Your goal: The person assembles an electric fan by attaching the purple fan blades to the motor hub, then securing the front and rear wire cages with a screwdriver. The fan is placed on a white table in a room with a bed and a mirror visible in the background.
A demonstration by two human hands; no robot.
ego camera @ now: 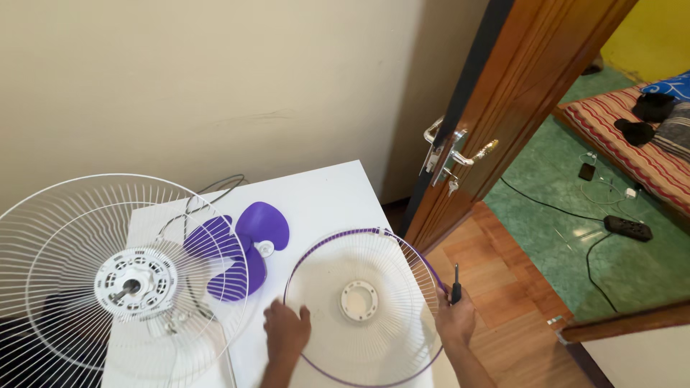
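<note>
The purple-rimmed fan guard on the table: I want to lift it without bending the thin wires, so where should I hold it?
Grip the purple-rimmed guard by its rim, at opposite sides, coming in from left and right as the left hand and right hand sit now. It lies flat, and the rim looks like its sturdiest part; its wires look thin.
</note>
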